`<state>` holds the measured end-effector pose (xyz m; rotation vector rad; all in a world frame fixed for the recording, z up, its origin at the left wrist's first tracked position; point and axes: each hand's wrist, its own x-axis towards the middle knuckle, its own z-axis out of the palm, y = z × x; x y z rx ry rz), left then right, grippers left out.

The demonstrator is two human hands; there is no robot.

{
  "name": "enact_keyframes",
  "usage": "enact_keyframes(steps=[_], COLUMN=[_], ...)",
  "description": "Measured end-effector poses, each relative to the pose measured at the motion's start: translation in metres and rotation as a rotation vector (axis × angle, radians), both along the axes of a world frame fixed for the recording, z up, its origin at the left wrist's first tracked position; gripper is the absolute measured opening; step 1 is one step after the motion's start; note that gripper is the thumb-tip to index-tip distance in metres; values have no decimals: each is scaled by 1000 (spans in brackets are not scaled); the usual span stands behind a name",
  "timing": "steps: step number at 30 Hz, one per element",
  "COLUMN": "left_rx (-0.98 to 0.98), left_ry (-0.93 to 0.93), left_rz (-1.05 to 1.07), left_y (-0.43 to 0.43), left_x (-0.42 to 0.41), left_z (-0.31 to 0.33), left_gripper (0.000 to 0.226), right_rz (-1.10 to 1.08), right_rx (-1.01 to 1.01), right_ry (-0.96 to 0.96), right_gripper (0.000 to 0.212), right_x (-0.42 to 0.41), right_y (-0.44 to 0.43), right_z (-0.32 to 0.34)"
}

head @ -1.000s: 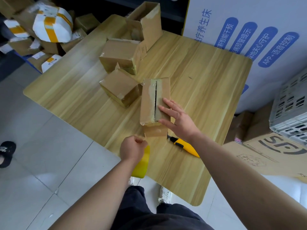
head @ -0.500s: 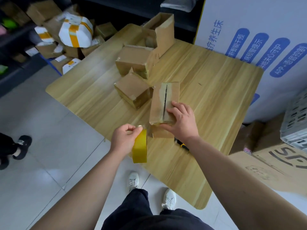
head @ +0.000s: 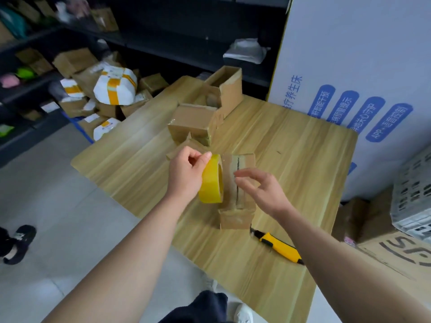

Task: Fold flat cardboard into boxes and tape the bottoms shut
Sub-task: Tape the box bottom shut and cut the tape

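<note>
A small brown cardboard box (head: 242,164) lies on the wooden table (head: 303,164) with its seamed bottom facing up, glossy tape beside the seam. My left hand (head: 185,176) is lifted above the table and grips a yellow roll of tape (head: 211,180), thumb and forefinger pinched at the roll's top edge. My right hand (head: 261,190) hovers just right of the roll, over the box, with fingers spread and curled toward the tape; it holds nothing that I can see. The roll hides the box's left side.
Three other folded boxes (head: 191,122) cluster at the table's far side. A yellow utility knife (head: 278,247) lies near the front right edge. Parcels (head: 114,89) pile on the floor to the left, beside dark shelving. Cartons and a white crate (head: 415,194) stand to the right.
My left hand raised the tape roll from below the table edge to above the box. My right hand lifted off the box and now hovers by the roll.
</note>
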<state>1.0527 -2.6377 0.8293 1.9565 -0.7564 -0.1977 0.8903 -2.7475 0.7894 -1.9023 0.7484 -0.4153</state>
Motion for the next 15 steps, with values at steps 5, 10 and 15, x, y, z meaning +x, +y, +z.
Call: enact_keyframes(steps=[5,10,15], left_rx=[-65,-128,-356], left_ry=[65,192,699], left_rz=[43,58,210], left_y=[-49,-79,-89], left_x=[17,47,67], left_z=[6,11,7], left_gripper=[25,23,20], right_rz=[58,-36,-201], right_rx=[-2,96,-63], right_ry=[74,3,162], right_gripper=[35,26,31], right_x=[30,47,33], right_y=[-7,-40,-94], right_z=[17,43,71])
